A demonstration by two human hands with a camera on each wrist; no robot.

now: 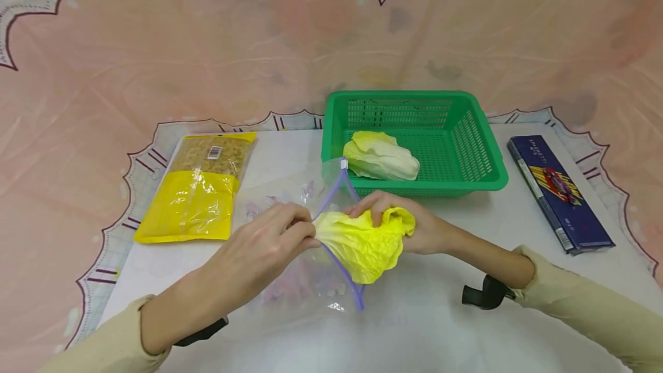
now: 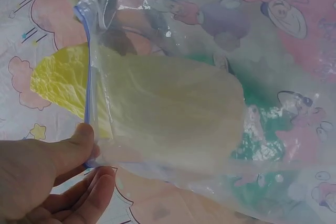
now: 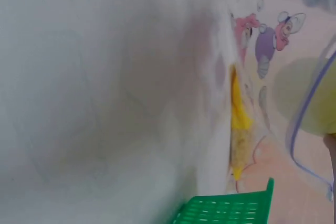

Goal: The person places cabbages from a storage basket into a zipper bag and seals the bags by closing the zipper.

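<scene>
A yellow-green cabbage leaf (image 1: 370,243) is partly inside a clear zip bag (image 1: 295,286) with a purple zip edge and printed cartoon figures. My left hand (image 1: 274,240) pinches the bag's edge by the opening; in the left wrist view, thumb and fingers of the left hand (image 2: 68,177) meet at the zip. Through the film there, the pale part of the leaf (image 2: 173,108) lies inside the bag, while its yellow end sticks out. My right hand (image 1: 419,226) holds the leaf's outer end from behind, thumb and palm partly hidden. The right wrist view catches only a sliver of that hand.
Behind the hands stands a green basket (image 1: 450,183) with another cabbage piece (image 1: 385,157) in it. On the left lies a yellow pasta bag (image 1: 186,206), and on the right a dark blue spaghetti box (image 1: 561,194). All rest on a white tabletop (image 1: 414,315).
</scene>
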